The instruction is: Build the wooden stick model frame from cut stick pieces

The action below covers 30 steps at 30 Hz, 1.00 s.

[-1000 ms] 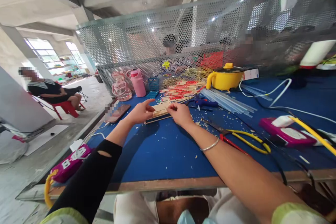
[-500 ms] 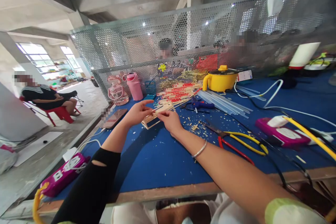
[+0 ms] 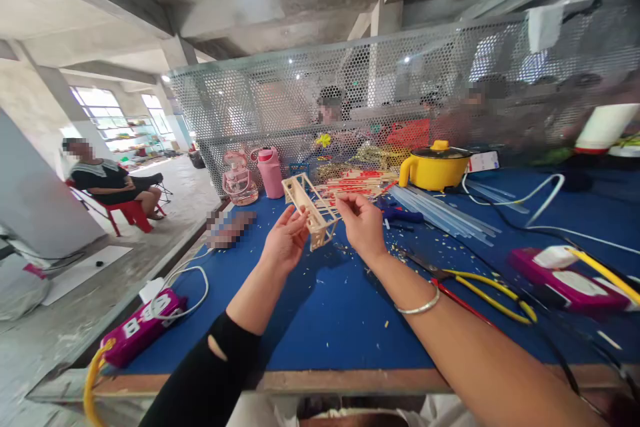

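A small openwork frame of pale wooden sticks (image 3: pixel 305 203) is raised off the blue table and tilted, its far end up to the left. My left hand (image 3: pixel 286 240) is closed on its near side, thumb and fingers gripping the frame. At the frame's right end is my right hand (image 3: pixel 364 223), thumb and forefinger pinched together close to its corner. What that pinch holds, if anything, is too small to make out. Behind the hands lies a pile of red-tipped wooden sticks (image 3: pixel 357 181). A blue-handled tool (image 3: pixel 404 215) lies just beyond my right hand.
Yellow-and-red-handled pliers (image 3: pixel 487 287) and clear glue sticks (image 3: pixel 443 213) lie to the right, near a yellow pot (image 3: pixel 435 170). Purple power strips (image 3: pixel 143 327) with cables sit at both sides. Pink bottles (image 3: pixel 271 173) stand before a perforated metal screen (image 3: pixel 270 100). A person sits at left.
The wooden frame has been lifted from the table and turned, its long side now slanting down to the right. My left hand has moved underneath it; my right hand has shifted right. The view has shifted.
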Motion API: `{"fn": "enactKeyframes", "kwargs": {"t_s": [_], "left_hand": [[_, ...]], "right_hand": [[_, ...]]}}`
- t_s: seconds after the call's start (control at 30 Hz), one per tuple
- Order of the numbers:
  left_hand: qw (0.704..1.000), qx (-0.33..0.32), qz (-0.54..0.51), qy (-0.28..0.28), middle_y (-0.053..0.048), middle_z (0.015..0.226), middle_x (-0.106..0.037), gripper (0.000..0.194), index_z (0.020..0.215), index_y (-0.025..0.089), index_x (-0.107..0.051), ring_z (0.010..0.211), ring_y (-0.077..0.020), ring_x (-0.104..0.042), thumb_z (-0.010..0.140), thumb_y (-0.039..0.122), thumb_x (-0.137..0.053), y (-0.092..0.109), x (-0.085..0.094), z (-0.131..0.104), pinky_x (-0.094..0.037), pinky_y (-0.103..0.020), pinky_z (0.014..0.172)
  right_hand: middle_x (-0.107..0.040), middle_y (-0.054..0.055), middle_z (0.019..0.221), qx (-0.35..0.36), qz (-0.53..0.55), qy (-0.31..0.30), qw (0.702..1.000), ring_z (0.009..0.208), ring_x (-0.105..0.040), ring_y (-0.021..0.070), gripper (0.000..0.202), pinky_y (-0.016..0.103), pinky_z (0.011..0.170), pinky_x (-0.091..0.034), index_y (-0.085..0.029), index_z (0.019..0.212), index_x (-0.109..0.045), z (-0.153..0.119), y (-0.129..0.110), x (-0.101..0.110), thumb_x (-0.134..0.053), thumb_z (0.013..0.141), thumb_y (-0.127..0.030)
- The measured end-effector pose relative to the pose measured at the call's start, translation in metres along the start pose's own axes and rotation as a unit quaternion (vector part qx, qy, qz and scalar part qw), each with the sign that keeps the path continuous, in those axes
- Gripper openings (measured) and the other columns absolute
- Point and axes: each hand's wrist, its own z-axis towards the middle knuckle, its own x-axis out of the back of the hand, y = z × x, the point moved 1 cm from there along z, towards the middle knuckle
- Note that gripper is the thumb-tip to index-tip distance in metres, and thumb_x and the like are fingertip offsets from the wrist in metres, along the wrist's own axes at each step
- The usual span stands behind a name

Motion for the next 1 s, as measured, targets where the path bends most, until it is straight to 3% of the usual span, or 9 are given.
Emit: {"fn": "enactKeyframes", "kwargs": {"t_s": [0.17, 0.3, 0.37, 0.43, 0.5, 0.73, 0.87, 1.0], "left_hand": [[0.996, 0.060, -0.068, 0.026, -0.001, 0.081, -0.062, 0.035, 0.092, 0.016, -0.054, 0.067, -0.0051, -0.064, 0.071, -0.011, -0.047, -0.016, -0.007, -0.008, -0.053, -0.013, 0.070], [0.989, 0.104, -0.096, 0.043, -0.002, 0.075, -0.058, 0.007, 0.085, 0.016, -0.052, 0.062, -0.0075, -0.062, 0.086, 0.011, -0.046, -0.011, -0.005, -0.009, -0.055, -0.018, 0.064], [0.986, 0.132, -0.089, 0.048, -0.002, 0.068, -0.055, 0.015, 0.080, 0.015, -0.052, 0.055, -0.0080, -0.059, 0.089, 0.027, -0.048, -0.007, -0.002, -0.006, -0.054, -0.018, 0.053], [0.983, 0.162, -0.071, 0.049, -0.001, 0.062, -0.053, 0.020, 0.076, 0.014, -0.053, 0.047, -0.0073, -0.054, 0.088, 0.030, -0.050, -0.005, 0.002, -0.002, -0.049, -0.016, 0.043], [0.981, 0.180, -0.052, 0.047, -0.001, 0.059, -0.054, 0.017, 0.074, 0.012, -0.054, 0.042, -0.0066, -0.052, 0.088, 0.022, -0.051, -0.004, 0.006, 0.001, -0.045, -0.015, 0.038], [0.991, 0.112, -0.064, 0.040, -0.004, 0.072, -0.065, 0.006, 0.081, 0.011, -0.056, 0.052, -0.0065, -0.060, 0.085, 0.007, -0.054, -0.015, 0.001, -0.011, -0.053, -0.017, 0.053], [0.990, 0.075, -0.106, 0.049, -0.004, 0.080, -0.067, 0.007, 0.087, 0.013, -0.055, 0.061, -0.0068, -0.064, 0.089, 0.009, -0.050, -0.023, -0.006, -0.019, -0.054, -0.018, 0.061], [0.986, 0.074, -0.130, 0.071, -0.003, 0.079, -0.067, 0.010, 0.091, 0.014, -0.054, 0.061, -0.0069, -0.065, 0.089, 0.007, -0.048, -0.027, -0.003, -0.017, -0.054, -0.018, 0.061]], "right_hand": [[-0.066, 0.003, 0.073, 0.014, -0.038, -0.034, 0.999, 0.064, -0.055, 0.0152, 0.018, 0.027, 0.064, -0.044, -0.018, 0.079, -0.064, -0.006, -0.003, -0.003, -0.057, 0.080, -0.035], [-0.066, 0.002, 0.070, 0.012, -0.063, -0.076, 0.995, 0.062, -0.056, 0.0153, 0.017, 0.026, 0.062, -0.044, -0.017, 0.076, -0.064, -0.010, 0.004, -0.006, -0.057, 0.079, -0.033], [-0.066, 0.002, 0.070, 0.011, -0.068, -0.088, 0.994, 0.062, -0.057, 0.0153, 0.018, 0.026, 0.062, -0.045, -0.017, 0.076, -0.063, -0.011, 0.005, -0.006, -0.056, 0.079, -0.034], [-0.067, 0.002, 0.071, 0.015, -0.071, -0.097, 0.993, 0.063, -0.058, 0.0153, 0.018, 0.026, 0.062, -0.045, -0.017, 0.076, -0.063, -0.011, 0.004, -0.007, -0.056, 0.080, -0.034], [-0.067, 0.003, 0.071, 0.023, -0.077, -0.103, 0.991, 0.063, -0.059, 0.0153, 0.018, 0.026, 0.061, -0.046, -0.017, 0.077, -0.063, -0.010, 0.003, -0.006, -0.056, 0.080, -0.034], [-0.067, 0.006, 0.084, 0.111, -0.151, -0.112, 0.976, 0.076, -0.060, 0.0186, 0.015, 0.031, 0.072, -0.047, -0.018, 0.082, -0.063, -0.001, -0.006, 0.005, -0.054, 0.083, -0.030], [-0.065, 0.007, 0.093, 0.192, -0.214, -0.163, 0.944, 0.095, -0.056, 0.0233, 0.007, 0.039, 0.089, -0.041, -0.020, 0.078, -0.065, 0.001, -0.012, 0.011, -0.060, 0.080, -0.023], [-0.066, 0.005, 0.092, 0.219, -0.265, -0.204, 0.917, 0.094, -0.056, 0.0229, 0.007, 0.039, 0.088, -0.040, -0.021, 0.076, -0.067, -0.005, -0.011, 0.007, -0.061, 0.079, -0.021]]}}
